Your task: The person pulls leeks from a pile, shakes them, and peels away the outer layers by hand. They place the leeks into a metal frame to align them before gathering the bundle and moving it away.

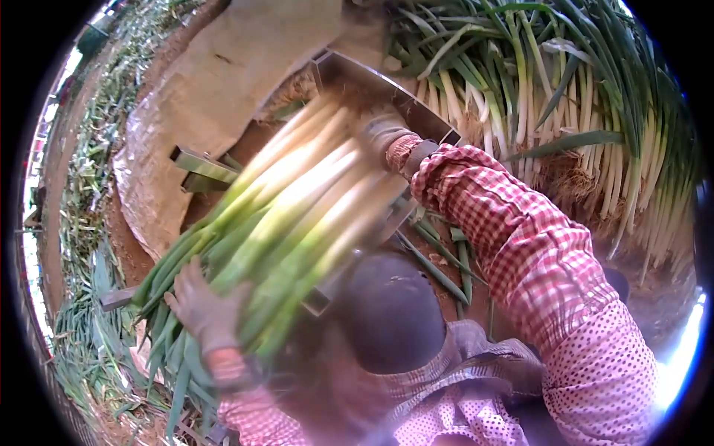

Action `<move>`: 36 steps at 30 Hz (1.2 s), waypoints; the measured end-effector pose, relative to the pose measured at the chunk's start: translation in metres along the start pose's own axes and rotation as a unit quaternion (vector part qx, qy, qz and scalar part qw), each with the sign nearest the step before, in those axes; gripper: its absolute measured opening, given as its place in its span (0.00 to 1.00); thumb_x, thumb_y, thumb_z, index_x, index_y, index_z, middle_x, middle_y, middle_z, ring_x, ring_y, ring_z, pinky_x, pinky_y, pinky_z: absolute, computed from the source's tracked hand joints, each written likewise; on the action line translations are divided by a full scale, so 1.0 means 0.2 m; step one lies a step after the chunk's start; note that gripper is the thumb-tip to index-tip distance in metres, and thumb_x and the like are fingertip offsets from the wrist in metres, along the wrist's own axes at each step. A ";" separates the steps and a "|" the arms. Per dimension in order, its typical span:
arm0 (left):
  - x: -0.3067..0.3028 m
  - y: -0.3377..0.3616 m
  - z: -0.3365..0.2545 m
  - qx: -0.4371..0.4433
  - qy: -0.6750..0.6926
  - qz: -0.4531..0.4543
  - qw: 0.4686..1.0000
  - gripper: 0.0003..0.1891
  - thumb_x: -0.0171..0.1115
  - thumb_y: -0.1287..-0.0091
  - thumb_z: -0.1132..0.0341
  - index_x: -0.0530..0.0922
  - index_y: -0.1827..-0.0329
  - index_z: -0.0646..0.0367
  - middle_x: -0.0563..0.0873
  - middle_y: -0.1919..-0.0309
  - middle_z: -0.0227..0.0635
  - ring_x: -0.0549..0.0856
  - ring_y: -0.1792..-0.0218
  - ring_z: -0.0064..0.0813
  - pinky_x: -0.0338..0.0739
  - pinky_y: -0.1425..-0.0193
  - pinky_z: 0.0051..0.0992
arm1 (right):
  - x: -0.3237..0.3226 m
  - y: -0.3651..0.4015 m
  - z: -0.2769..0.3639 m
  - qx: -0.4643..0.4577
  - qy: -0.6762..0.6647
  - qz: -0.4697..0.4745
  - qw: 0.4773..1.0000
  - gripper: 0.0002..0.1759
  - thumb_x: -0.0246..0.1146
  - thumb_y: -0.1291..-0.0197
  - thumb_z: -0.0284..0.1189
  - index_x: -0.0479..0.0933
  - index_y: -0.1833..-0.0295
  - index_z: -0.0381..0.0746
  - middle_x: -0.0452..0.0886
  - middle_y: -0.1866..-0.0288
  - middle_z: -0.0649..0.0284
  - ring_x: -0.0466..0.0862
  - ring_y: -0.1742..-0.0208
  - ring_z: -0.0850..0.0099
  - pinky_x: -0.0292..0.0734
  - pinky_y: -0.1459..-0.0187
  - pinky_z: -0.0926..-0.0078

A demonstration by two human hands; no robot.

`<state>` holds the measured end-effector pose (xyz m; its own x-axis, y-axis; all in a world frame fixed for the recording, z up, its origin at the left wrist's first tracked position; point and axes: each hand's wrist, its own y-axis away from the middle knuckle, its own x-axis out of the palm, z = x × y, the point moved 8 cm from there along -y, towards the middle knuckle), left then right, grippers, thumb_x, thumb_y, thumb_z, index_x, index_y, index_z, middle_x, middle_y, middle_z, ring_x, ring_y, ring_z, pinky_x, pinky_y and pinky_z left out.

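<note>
Lays the left hand (pixel 202 308), fingers spread, over the leaves (pixel 182 249) of a bunch of green onions (pixel 297 197); sets the right hand (pixel 384 128) at the white root ends (pixel 323 119), too blurred to tell whether gripping. Slants the bunch across a metal frame (pixel 207 166), near a larger green onion pile (pixel 580 97).

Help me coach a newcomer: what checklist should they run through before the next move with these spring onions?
1. Left hand on the leafy part of the spring onions: ok.
2. Right hand at the white end: ok.
3. White ends level against the metal bar: cannot tell; that end is blurred and partly covered.
4. Leaves gathered tidily: not ok; some droop loosely near the left hand.
5. Bunch apart from the big heap: ok.
6. Firm hold by both hands: cannot tell.
</note>
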<state>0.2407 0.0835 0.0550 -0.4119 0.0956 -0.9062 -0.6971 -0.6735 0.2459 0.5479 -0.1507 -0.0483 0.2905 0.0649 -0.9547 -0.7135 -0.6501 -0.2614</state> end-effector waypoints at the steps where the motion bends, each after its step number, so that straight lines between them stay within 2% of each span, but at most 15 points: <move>1: 0.13 -0.02 0.09 0.048 0.064 -0.089 0.993 0.54 0.68 0.49 0.31 0.61 0.23 0.50 0.63 0.23 0.40 0.59 0.22 0.41 0.42 0.17 0.46 | 0.01 0.02 0.00 0.010 -0.003 -0.029 1.000 0.19 0.53 0.31 0.30 0.79 0.40 0.37 0.83 0.42 0.54 0.84 0.43 0.63 0.77 0.41 0.66; 6: 0.31 -0.05 0.22 0.182 0.162 -0.318 0.916 0.44 0.42 0.32 0.28 0.70 0.29 0.59 0.71 0.30 0.55 0.68 0.29 0.55 0.58 0.25 0.50 | -0.09 0.14 0.16 -0.049 -0.149 0.040 0.987 0.17 0.56 0.39 0.30 0.79 0.45 0.41 0.83 0.48 0.56 0.85 0.46 0.62 0.79 0.46 0.63; 11: 0.29 -0.10 0.21 0.194 0.122 -0.285 0.931 0.32 0.52 0.30 0.52 0.68 0.27 0.60 0.73 0.32 0.54 0.71 0.31 0.51 0.64 0.28 0.41 | -0.46 1.01 -0.09 -0.094 -0.355 -0.119 0.923 0.16 0.60 0.47 0.30 0.80 0.51 0.44 0.84 0.55 0.59 0.85 0.49 0.61 0.80 0.50 0.60; 12: 0.27 -0.11 0.20 0.211 0.120 -0.273 0.931 0.31 0.55 0.32 0.56 0.68 0.27 0.60 0.73 0.32 0.54 0.72 0.31 0.49 0.65 0.29 0.39 | -0.44 1.23 -0.23 -0.061 -0.371 -0.068 0.924 0.16 0.60 0.49 0.31 0.80 0.52 0.45 0.84 0.57 0.60 0.85 0.49 0.61 0.80 0.51 0.60; 13: 0.25 -0.10 0.16 0.231 0.122 -0.249 0.933 0.31 0.59 0.33 0.60 0.68 0.27 0.59 0.73 0.32 0.53 0.73 0.32 0.48 0.67 0.29 0.36 | -0.29 1.42 -0.41 0.028 -0.284 0.261 0.922 0.13 0.61 0.49 0.30 0.83 0.57 0.45 0.86 0.59 0.64 0.86 0.55 0.61 0.82 0.58 0.62; 16: 0.06 -0.07 0.13 0.332 0.045 -0.150 0.930 0.27 0.63 0.34 0.44 0.82 0.42 0.57 0.86 0.47 0.50 0.81 0.41 0.50 0.74 0.36 0.41 | 0.10 2.22 -1.14 0.350 -0.017 0.282 0.893 0.08 0.63 0.47 0.30 0.85 0.61 0.44 0.86 0.62 0.59 0.86 0.58 0.61 0.81 0.61 0.61; 18: -0.21 -0.06 -0.02 0.153 0.103 0.072 0.980 0.28 0.61 0.32 0.44 0.80 0.38 0.57 0.83 0.42 0.52 0.78 0.38 0.51 0.70 0.33 0.41 | 0.35 2.62 -1.43 0.434 -0.078 0.425 0.791 0.26 0.54 0.36 0.38 0.66 0.32 0.45 0.67 0.30 0.54 0.69 0.29 0.59 0.62 0.36 0.37; 19: -0.24 -0.28 0.13 0.139 0.141 -0.105 0.975 0.26 0.61 0.29 0.59 0.73 0.33 0.67 0.79 0.38 0.54 0.78 0.37 0.47 0.68 0.31 0.36 | 0.51 2.82 -1.52 0.448 -0.087 0.449 0.768 0.35 0.49 0.31 0.39 0.53 0.20 0.47 0.54 0.18 0.54 0.57 0.19 0.61 0.50 0.31 0.25; 22: -0.82 0.26 -0.90 0.349 0.388 -0.085 0.849 0.21 0.53 0.30 0.68 0.72 0.36 0.70 0.82 0.48 0.45 0.83 0.55 0.32 0.77 0.46 0.26 | 0.50 2.73 -1.58 0.408 -0.101 0.441 0.793 0.21 0.54 0.31 0.38 0.75 0.35 0.50 0.71 0.29 0.57 0.79 0.37 0.62 0.72 0.38 0.52; 23: -0.86 0.39 -1.13 0.291 0.432 -0.044 0.853 0.19 0.57 0.32 0.72 0.74 0.40 0.71 0.83 0.50 0.44 0.83 0.53 0.34 0.76 0.43 0.28 | 0.52 2.70 -1.56 0.369 -0.102 0.458 0.803 0.18 0.55 0.31 0.38 0.80 0.39 0.51 0.75 0.32 0.59 0.83 0.42 0.62 0.77 0.41 0.58; 27: -0.84 1.10 -2.17 0.649 0.135 0.006 0.749 0.21 0.71 0.43 0.69 0.82 0.46 0.64 0.86 0.48 0.43 0.84 0.44 0.42 0.76 0.38 0.34 | -0.06 2.43 -1.43 0.272 -0.194 0.318 0.887 0.16 0.60 0.36 0.41 0.81 0.47 0.49 0.79 0.42 0.61 0.85 0.49 0.59 0.80 0.47 0.59; 28: -0.78 1.26 -2.32 0.695 0.092 -0.074 0.709 0.31 0.75 0.46 0.61 0.77 0.39 0.61 0.82 0.41 0.43 0.78 0.37 0.44 0.69 0.30 0.38 | -0.23 2.38 -1.42 0.272 -0.240 0.264 0.894 0.15 0.62 0.38 0.42 0.82 0.49 0.49 0.81 0.47 0.62 0.86 0.52 0.59 0.81 0.49 0.60; 30: -0.60 1.40 -2.56 0.639 -0.060 -0.097 0.761 0.47 0.78 0.53 0.44 0.69 0.31 0.54 0.76 0.34 0.39 0.69 0.29 0.37 0.57 0.23 0.43 | -0.63 2.36 -1.46 0.201 -0.257 0.154 0.933 0.17 0.65 0.47 0.30 0.77 0.50 0.47 0.79 0.55 0.56 0.83 0.55 0.53 0.80 0.56 0.58; 33: -0.22 1.46 -2.71 0.666 0.024 -0.148 0.731 0.29 0.77 0.51 0.50 0.77 0.50 0.53 0.84 0.56 0.37 0.82 0.50 0.40 0.73 0.42 0.42 | -1.07 2.43 -1.52 0.178 -0.210 0.073 0.959 0.15 0.66 0.48 0.31 0.77 0.52 0.47 0.79 0.56 0.59 0.83 0.56 0.53 0.79 0.57 0.58; 36: -0.40 1.79 -2.72 0.703 0.160 -0.229 0.654 0.16 0.74 0.50 0.59 0.77 0.64 0.52 0.82 0.69 0.36 0.83 0.62 0.42 0.76 0.57 0.41 | -1.28 2.50 -1.51 0.175 -0.203 0.048 0.962 0.13 0.67 0.49 0.32 0.77 0.56 0.47 0.80 0.57 0.62 0.83 0.57 0.54 0.79 0.58 0.59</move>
<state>0.3444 -0.5640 0.0288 0.0159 -0.2591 -0.9657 -0.6483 0.7326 -0.2073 0.3097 -0.7214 0.1084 -0.0104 0.3537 -0.9353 -0.9159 -0.3786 -0.1330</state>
